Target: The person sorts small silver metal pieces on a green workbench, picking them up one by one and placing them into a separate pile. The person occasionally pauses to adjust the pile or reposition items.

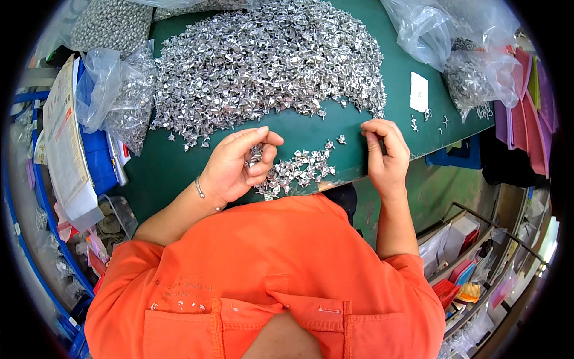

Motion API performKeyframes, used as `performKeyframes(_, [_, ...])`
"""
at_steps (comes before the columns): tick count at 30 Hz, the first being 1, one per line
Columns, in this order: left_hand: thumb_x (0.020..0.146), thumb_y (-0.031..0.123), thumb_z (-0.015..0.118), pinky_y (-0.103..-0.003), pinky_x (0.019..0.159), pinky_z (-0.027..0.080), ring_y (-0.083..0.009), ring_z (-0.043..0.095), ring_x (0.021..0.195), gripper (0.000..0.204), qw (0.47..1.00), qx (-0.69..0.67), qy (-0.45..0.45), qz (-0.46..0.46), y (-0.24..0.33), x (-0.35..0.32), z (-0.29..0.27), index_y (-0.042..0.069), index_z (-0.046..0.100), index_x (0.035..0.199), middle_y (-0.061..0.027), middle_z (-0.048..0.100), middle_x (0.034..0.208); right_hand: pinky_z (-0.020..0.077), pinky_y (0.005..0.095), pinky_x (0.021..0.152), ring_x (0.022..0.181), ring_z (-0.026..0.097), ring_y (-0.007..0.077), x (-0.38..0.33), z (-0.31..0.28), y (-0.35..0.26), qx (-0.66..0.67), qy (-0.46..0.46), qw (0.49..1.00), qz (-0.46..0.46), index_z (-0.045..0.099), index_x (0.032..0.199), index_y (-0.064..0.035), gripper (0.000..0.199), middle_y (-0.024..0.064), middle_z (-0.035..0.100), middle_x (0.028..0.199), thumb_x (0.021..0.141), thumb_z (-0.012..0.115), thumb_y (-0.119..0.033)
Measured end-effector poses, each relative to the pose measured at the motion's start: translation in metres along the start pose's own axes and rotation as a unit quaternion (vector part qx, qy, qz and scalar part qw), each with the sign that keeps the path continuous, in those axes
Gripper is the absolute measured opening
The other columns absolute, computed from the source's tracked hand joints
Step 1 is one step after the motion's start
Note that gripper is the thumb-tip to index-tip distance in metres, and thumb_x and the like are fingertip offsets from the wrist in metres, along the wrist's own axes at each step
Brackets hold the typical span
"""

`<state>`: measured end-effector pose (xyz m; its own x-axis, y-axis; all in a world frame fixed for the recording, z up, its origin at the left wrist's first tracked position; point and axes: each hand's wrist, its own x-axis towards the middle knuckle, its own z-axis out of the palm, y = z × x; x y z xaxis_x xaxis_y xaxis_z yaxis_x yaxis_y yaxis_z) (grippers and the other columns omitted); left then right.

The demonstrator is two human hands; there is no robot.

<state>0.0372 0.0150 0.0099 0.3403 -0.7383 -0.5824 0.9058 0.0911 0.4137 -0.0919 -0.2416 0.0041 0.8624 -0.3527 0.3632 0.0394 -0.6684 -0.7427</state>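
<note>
My left hand [236, 164] is curled, palm up, around several small silver metal pieces that show between its fingers. Thumb and forefinger are close together at its top. To the right, my right hand [387, 152] is raised with its fingertips pinched; whatever they hold, if anything, is too small to make out. A small loose cluster of the same shiny metal pieces [302, 169] lies on the green tabletop [335, 128] between my hands, near the front edge. One single piece [341, 139] sits apart from it. Beyond my hands spreads a large heap of metal pieces [269, 60].
Clear plastic bags of metal parts stand at the left [128, 99] and right [475, 81]. A white paper slip [419, 91] lies at right beside a few loose pieces. Papers [69, 143] lean over a blue bin [98, 158]. A crowded shelf [472, 263] stands at lower right.
</note>
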Motion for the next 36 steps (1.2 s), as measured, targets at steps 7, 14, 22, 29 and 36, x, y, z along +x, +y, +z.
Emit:
performKeyframes(7, [0.108, 0.026, 0.044, -0.022, 0.042, 0.033, -0.0074, 0.042, 0.053, 0.033, 1.000, -0.003, -0.002, 0.000, 0.001, 0.000, 0.001, -0.001, 0.062, 0.105, -0.0032, 0.052, 0.077, 0.0521, 0.0366, 0.084, 0.092, 0.066, 0.0284, 0.003, 0.010, -0.001, -0.014, -0.110, 0.990, -0.092, 0.069, 0.095, -0.0025, 0.022, 0.0105, 0.070, 0.097, 0.077, 0.072, 0.009])
performKeyframes(14, [0.107, 0.024, 0.045, -0.026, 0.046, 0.048, -0.0163, 0.063, 0.067, 0.034, 0.997, 0.041, 0.056, 0.018, -0.003, 0.002, 0.013, -0.006, 0.062, 0.111, -0.0141, 0.067, 0.094, 0.0556, 0.0332, 0.073, 0.087, 0.068, 0.0269, 0.012, 0.033, -0.050, 0.102, -0.035, 0.990, -0.094, 0.069, 0.091, -0.0012, 0.019, 0.0141, 0.068, 0.098, 0.076, 0.074, 0.009])
performKeyframes(22, [0.107, 0.023, 0.045, -0.024, 0.046, 0.041, -0.0129, 0.051, 0.061, 0.032, 0.999, 0.024, -0.016, 0.014, -0.003, 0.004, -0.005, -0.004, 0.063, 0.109, -0.0106, 0.065, 0.087, 0.0534, 0.0378, 0.074, 0.084, 0.066, 0.0303, 0.023, 0.048, -0.019, -0.008, 0.027, 0.999, -0.019, 0.066, 0.091, -0.0016, 0.013, 0.0127, 0.068, 0.092, 0.081, 0.071, 0.005])
performKeyframes(29, [0.108, 0.023, 0.043, -0.025, 0.050, 0.050, -0.0162, 0.065, 0.073, 0.035, 1.000, 0.023, 0.004, 0.006, -0.001, 0.002, -0.001, -0.005, 0.062, 0.112, -0.0153, 0.068, 0.095, 0.0534, 0.0369, 0.068, 0.079, 0.065, 0.0293, 0.017, 0.055, -0.033, 0.038, 0.006, 0.995, -0.096, 0.065, 0.085, -0.0036, 0.019, 0.0110, 0.065, 0.086, 0.072, 0.072, 0.010])
performKeyframes(36, [0.108, 0.024, 0.044, -0.026, 0.047, 0.048, -0.0168, 0.061, 0.070, 0.036, 0.999, 0.033, -0.012, 0.019, -0.003, 0.005, -0.006, -0.006, 0.062, 0.113, -0.0144, 0.067, 0.092, 0.0525, 0.0410, 0.079, 0.089, 0.065, 0.0328, 0.024, 0.051, -0.020, -0.069, 0.011, 0.987, -0.148, 0.066, 0.091, -0.0011, 0.022, 0.0141, 0.067, 0.095, 0.073, 0.064, 0.011])
